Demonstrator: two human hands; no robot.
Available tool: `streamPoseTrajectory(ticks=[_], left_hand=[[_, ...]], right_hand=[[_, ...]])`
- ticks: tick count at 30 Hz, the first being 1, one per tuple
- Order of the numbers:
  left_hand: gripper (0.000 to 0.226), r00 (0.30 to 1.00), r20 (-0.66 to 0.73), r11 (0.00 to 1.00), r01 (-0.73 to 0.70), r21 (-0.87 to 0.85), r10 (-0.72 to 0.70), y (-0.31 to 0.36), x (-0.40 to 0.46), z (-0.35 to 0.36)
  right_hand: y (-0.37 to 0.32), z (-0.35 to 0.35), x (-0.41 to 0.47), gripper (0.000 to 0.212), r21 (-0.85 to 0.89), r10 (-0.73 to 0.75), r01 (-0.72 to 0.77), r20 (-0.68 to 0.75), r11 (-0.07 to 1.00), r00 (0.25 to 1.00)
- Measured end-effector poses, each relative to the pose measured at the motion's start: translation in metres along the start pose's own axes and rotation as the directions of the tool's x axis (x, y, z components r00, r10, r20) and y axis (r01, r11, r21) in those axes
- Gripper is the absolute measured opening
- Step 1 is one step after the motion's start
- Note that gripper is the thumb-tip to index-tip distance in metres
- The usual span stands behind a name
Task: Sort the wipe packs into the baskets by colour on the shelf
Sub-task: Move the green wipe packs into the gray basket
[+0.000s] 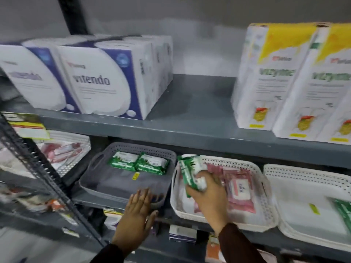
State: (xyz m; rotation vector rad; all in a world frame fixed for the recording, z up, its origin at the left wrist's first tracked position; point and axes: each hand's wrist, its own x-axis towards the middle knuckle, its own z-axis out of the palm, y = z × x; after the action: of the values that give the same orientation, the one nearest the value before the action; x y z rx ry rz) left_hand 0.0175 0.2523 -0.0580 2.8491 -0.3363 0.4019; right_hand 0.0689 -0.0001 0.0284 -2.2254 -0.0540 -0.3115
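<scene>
My right hand [208, 194] grips a green wipe pack [190, 173], held on edge over the left end of a white basket [266, 211] that holds several pink wipe packs [240, 188]. My left hand [139, 213] rests flat on the front rim of a grey basket [121, 188], fingers over the edge. Two green packs [138, 162] lie at the back of the grey basket. Another white basket [303, 211] at the right holds a green pack [343, 209] at the frame edge.
A white basket [76, 147] with pink packs sits at the far left, behind a dark slotted upright [38, 164]. The shelf above carries white and blue boxes [98, 78] and white and yellow cartons [281, 82]. The shelf above overhangs the baskets.
</scene>
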Motion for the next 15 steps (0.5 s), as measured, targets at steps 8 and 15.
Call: streamPoseTrajectory(ticks=[8,15], left_hand=[[0.056,1.0,0.0,1.0,-0.004,-0.03,0.004,-0.053,-0.008,-0.025],[0.055,1.0,-0.006,0.999,0.009,-0.04,-0.009,-0.051,-0.012,-0.026]], right_hand=[[-0.08,0.127,0.034,0.042,-0.176,-0.091,0.126,0.193,0.976,0.977],[-0.071,0.162,0.033,0.031,-0.396,0.053,0.121,0.401,0.91,0.915]])
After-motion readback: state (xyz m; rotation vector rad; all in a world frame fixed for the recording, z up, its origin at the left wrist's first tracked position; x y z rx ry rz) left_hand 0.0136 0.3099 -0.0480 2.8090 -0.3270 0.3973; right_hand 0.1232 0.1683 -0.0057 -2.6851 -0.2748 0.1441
